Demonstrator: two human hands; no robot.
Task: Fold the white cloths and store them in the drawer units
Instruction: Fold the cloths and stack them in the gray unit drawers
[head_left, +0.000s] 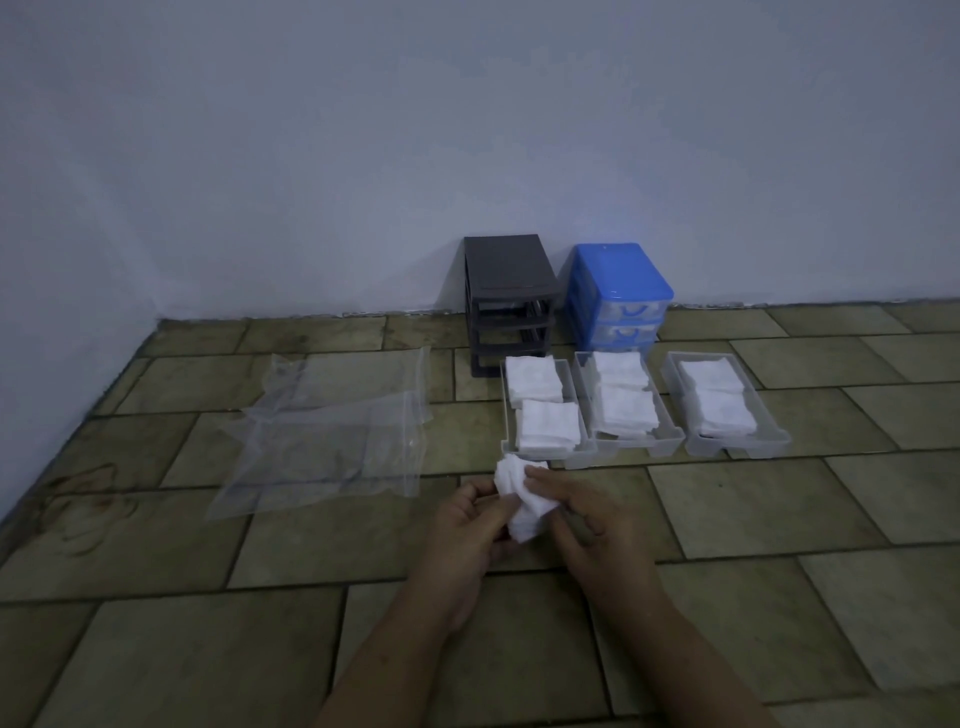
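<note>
Both hands were busy with one crumpled white cloth (522, 501) held low over the tiled floor (779, 519): left hand (467, 525) pinched its lower edge with curled fingers, right hand (587, 514) had thumb and fingers closed on the upper part. Just past them sat three clear drawers (540, 447), pulled out and lined up side by side on the tiles, each with folded white cloths (548, 426) stacked inside. Behind those, against the wall (467, 130), stood a dark grey drawer unit (506, 291) with empty slots, and a blue drawer unit (618, 296) right beside it. Off to the left lay some clear plastic bags (332, 431), flat on the floor.
</note>
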